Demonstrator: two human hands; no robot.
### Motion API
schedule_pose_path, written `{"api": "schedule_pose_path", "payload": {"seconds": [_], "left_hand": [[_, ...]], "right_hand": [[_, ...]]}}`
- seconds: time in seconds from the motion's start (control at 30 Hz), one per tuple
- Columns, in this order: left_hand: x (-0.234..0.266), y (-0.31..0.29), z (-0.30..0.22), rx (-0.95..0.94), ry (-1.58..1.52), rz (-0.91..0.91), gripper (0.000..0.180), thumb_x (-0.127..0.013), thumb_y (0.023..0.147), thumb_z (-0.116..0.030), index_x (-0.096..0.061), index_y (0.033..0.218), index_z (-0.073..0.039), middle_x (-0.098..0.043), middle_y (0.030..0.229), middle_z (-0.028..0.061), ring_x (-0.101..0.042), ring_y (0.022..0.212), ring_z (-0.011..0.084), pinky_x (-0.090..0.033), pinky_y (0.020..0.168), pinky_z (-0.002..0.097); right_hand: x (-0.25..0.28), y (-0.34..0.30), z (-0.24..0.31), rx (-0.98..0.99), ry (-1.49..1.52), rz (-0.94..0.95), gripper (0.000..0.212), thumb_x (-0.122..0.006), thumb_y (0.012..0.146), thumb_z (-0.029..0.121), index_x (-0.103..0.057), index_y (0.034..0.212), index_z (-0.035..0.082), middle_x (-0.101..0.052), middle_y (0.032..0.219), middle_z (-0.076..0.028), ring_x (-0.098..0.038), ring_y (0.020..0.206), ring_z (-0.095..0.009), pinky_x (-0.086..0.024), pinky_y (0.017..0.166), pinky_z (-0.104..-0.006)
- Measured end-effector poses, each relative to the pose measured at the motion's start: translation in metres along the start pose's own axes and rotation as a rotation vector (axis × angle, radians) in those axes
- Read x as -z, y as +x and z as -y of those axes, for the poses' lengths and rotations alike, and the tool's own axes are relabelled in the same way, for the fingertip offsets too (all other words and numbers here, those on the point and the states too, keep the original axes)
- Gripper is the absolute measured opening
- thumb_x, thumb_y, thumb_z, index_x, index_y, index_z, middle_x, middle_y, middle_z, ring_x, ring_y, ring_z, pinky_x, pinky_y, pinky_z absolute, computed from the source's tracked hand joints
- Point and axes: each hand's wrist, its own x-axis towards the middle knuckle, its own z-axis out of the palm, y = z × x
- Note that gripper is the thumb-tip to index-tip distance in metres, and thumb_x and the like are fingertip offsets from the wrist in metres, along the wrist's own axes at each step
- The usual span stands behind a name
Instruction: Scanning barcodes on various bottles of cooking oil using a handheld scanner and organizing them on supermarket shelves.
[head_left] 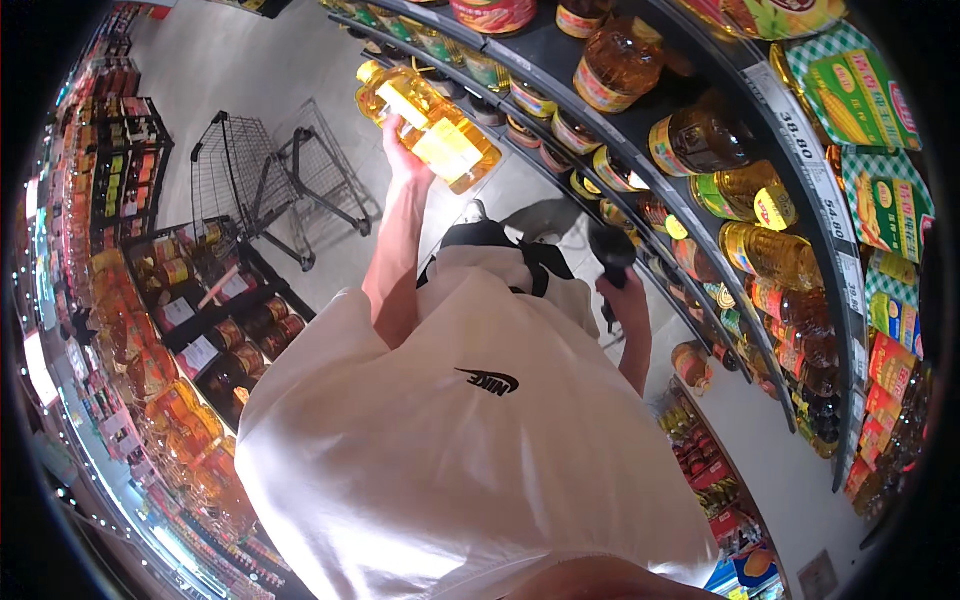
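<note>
A clear bottle of golden oil (428,126) catches the light in the left hand (403,152), which grasps it around the body, tilted, its cap outward to the left and its label facing up. A firm wrap around the body, rather than the cap, suits such a smooth, likely heavy bottle; some support under the base would steady it. The right hand (627,292), lower and to the right, is closed around a dark object (612,245) of unclear kind, so it is poorly placed to help. Just right of the bottle curves a stocked shelf (530,68), whose rows call for a careful swing. Left of the left hand, a wire shopping cart (240,170) stands on the pale floor (340,45).
</note>
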Motion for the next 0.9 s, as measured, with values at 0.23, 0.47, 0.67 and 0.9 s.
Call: {"api": "schedule_pose_path", "payload": {"seconds": [0.23, 0.47, 0.67, 0.9], "left_hand": [[0.006, 0.001, -0.025, 0.159, 0.145, 0.000, 0.057, -0.059, 0.085, -0.039, -0.053, 0.129, -0.003, -0.064, 0.119, 0.0182, -0.062, 0.108, 0.0346, -0.049, 0.098, 0.0487], [0.041, 0.021, -0.044, 0.351, 0.084, 0.125, 0.056, -0.059, 0.086, -0.036, -0.052, 0.130, -0.002, -0.064, 0.120, 0.0194, -0.063, 0.107, 0.0352, -0.050, 0.097, 0.0487], [0.052, 0.036, -0.055, 0.345, 0.231, 0.160, 0.058, -0.057, 0.088, -0.037, -0.050, 0.132, 0.000, -0.062, 0.121, 0.0220, -0.062, 0.108, 0.0359, -0.050, 0.097, 0.0486], [0.064, 0.053, -0.066, 0.452, 0.245, 0.201, 0.059, -0.057, 0.088, -0.038, -0.049, 0.133, 0.000, -0.062, 0.122, 0.0216, -0.062, 0.108, 0.0361, -0.050, 0.096, 0.0492]], "right_hand": [[-0.082, -0.066, 0.165, 0.230, -0.079, 0.087, 0.035, -0.071, 0.085, 0.017, -0.059, 0.115, 0.001, -0.069, 0.083, -0.016, -0.069, 0.076, -0.028, -0.052, 0.070, -0.0385], [-0.156, -0.081, 0.191, 0.202, -0.098, 0.071, 0.038, -0.068, 0.080, 0.017, -0.058, 0.114, 0.002, -0.068, 0.088, -0.020, -0.067, 0.078, -0.037, -0.052, 0.073, -0.0413], [-0.196, -0.093, 0.190, 0.185, -0.055, -0.008, 0.039, -0.068, 0.080, 0.019, -0.058, 0.115, 0.004, -0.068, 0.090, -0.020, -0.067, 0.083, -0.036, -0.052, 0.077, -0.0405], [-0.225, -0.103, 0.204, 0.076, 0.024, -0.037, 0.040, -0.066, 0.081, 0.020, -0.058, 0.117, 0.004, -0.068, 0.097, -0.019, -0.067, 0.090, -0.036, -0.051, 0.082, -0.0395]]}}
